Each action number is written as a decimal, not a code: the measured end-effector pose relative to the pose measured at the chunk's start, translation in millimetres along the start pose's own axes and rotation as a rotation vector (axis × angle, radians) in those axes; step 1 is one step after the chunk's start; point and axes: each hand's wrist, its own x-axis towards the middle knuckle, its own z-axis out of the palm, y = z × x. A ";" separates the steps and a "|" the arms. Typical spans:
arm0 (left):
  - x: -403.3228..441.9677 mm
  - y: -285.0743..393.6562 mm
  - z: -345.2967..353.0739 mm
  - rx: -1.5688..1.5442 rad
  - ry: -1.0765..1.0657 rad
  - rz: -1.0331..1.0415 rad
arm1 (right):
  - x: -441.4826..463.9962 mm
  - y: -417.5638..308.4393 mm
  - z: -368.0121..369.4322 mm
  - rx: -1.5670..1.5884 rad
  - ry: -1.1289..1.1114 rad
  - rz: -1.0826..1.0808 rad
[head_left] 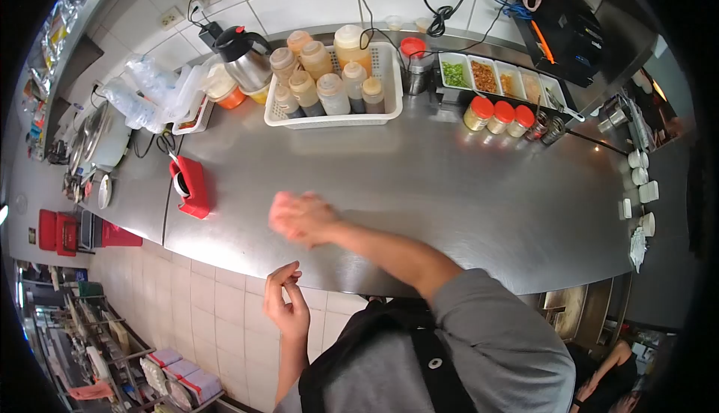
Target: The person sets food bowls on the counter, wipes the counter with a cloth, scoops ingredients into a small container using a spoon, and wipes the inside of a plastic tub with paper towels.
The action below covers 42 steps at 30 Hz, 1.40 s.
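Observation:
My right hand [308, 220] reaches leftward over the steel counter, its fingers closed around a pink, cloth-like thing [282, 211]. Motion blurs that hand, so the exact kind of the pink thing is unclear. Lower and nearer my body, my left hand [287, 301] hangs by the counter's front edge. Its fingers are loosely bent and apart, with nothing visible in them. A red tape dispenser [195, 187] stands on the steel counter [419, 196], left of my right hand.
Along the back stand a white basket [337, 120] of squeeze bottles, a steel jug [243, 61] and a tray of chopped toppings [498, 80]. Red-lidded jars [500, 117] sit before the tray. Another person [603, 375] is at lower right. A shelf rack [112, 338] stands lower left.

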 end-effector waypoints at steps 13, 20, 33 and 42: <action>-14.6 7.3 63.7 -0.110 -0.175 -0.035 | -392.2 62.0 -216.2 -0.967 0.504 1.153; -24.6 32.3 84.8 -0.078 -0.271 0.099 | -192.7 -10.5 -94.9 0.245 0.019 0.101; -67.0 -5.6 -21.8 0.078 0.143 -0.331 | 19.3 -35.7 91.5 0.427 0.061 0.271; 39.5 -57.0 -92.0 0.152 0.376 -0.183 | 51.5 -134.8 60.6 0.454 -0.379 0.158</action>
